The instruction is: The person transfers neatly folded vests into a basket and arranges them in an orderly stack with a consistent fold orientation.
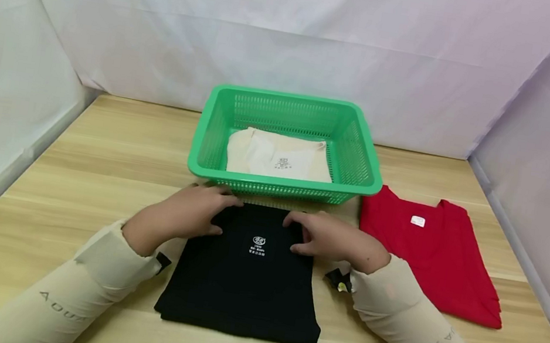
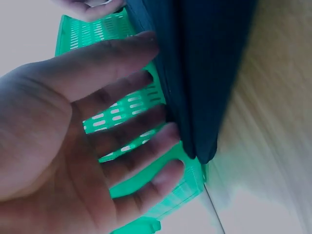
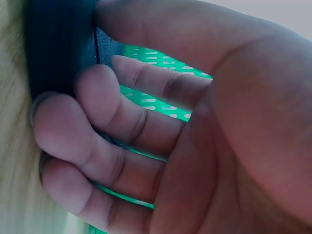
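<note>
A folded black T-shirt with a white printed neck label lies flat on the table, its neck end toward the basket. At its upper left corner is my left hand, thumb on the cloth and fingers spread along the edge. The left wrist view shows the fingertips touching the side of the folded layers. My right hand is at the upper right corner, thumb on top. Its loosely bent fingers rest against the shirt's edge in the right wrist view, without closing round it.
Just behind the black T-shirt stands a green plastic basket holding a folded cream garment. A folded red shirt lies on the wooden table at the right, beside the right forearm. White cloth walls enclose the back and sides.
</note>
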{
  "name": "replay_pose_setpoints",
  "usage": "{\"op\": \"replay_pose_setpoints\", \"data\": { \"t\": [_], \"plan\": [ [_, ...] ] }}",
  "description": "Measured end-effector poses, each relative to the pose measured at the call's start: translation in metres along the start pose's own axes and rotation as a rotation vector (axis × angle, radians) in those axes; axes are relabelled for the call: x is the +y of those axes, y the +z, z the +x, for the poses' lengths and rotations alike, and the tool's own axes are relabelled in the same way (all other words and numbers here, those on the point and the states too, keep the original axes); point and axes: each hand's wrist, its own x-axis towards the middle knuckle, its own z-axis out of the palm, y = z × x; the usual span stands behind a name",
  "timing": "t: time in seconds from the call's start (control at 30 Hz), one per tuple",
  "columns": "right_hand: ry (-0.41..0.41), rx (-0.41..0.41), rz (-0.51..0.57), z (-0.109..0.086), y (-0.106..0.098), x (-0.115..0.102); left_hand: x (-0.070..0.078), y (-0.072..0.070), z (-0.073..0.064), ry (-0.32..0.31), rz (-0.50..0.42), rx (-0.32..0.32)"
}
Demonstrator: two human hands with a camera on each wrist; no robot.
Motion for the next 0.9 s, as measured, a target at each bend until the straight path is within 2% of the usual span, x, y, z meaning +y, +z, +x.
{"op": "replay_pose_setpoints", "data": {
  "t": [0.23,0.5,0.73,0.9],
  "plan": [
    [0.03,0.031,-0.027,-0.005,0.003,-0.001,0.003,0.001,-0.006,-0.033,0.043,0.047],
    [0.063,0.103,-0.084,-0.01,0.009,0.001,0.005,0.006,-0.011,-0.131,0.09,0.108],
    [0.135,0.168,-0.147,-0.014,0.011,0.003,0.004,0.007,-0.011,-0.139,0.09,0.085],
    [0.147,0.217,-0.171,-0.011,0.012,0.004,0.0,0.009,-0.013,-0.152,0.042,0.08]
  ]
}}
